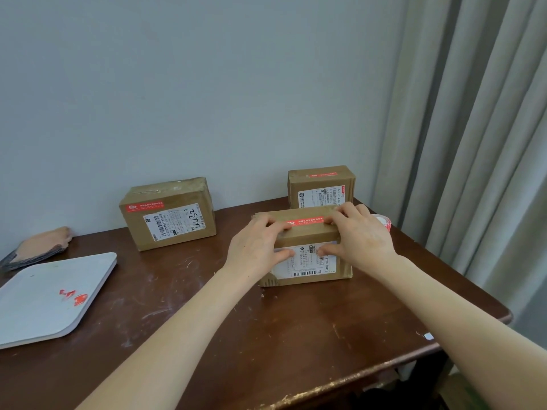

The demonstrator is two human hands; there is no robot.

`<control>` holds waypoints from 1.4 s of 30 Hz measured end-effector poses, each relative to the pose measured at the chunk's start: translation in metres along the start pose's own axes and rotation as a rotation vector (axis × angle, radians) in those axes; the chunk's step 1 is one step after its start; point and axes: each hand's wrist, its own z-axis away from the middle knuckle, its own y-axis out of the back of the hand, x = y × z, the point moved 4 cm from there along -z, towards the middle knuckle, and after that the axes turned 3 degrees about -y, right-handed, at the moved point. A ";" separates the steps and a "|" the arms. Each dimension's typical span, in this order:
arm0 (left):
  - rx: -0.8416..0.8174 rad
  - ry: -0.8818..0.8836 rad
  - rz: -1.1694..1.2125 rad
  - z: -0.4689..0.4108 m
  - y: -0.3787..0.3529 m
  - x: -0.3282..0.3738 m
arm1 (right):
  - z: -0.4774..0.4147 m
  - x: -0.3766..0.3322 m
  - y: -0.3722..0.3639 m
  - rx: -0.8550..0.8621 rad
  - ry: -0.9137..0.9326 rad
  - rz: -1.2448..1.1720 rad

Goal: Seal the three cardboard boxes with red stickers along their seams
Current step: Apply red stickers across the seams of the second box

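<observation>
Three brown cardboard boxes stand on the dark wooden table [266,335]. The near box [307,235] carries a red sticker [306,222] along its top. My left hand [256,247] grips the box's left end, fingers on top and thumb on the front label. My right hand [359,235] grips the right end the same way, fingertips pressing on the sticker's right end. The left box [168,214] near the wall has a red sticker [144,206] on its front. The far right box [321,186] has a red sticker [322,174] on top.
A roll of red stickers [383,221] lies just behind my right hand. A white tray [44,300] with red sticker scraps [74,296] sits at the left. A tan and grey cloth item [38,247] lies by the wall. A curtain [473,143] hangs at the right.
</observation>
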 end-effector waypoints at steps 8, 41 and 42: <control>-0.014 -0.034 -0.068 -0.004 0.001 0.005 | -0.005 -0.002 0.000 -0.057 0.014 -0.034; 0.025 -0.033 -0.058 -0.001 0.001 0.001 | -0.006 0.007 -0.002 -0.033 0.029 -0.064; 0.028 -0.032 -0.055 -0.001 0.001 0.001 | -0.005 0.007 -0.002 -0.034 0.033 -0.056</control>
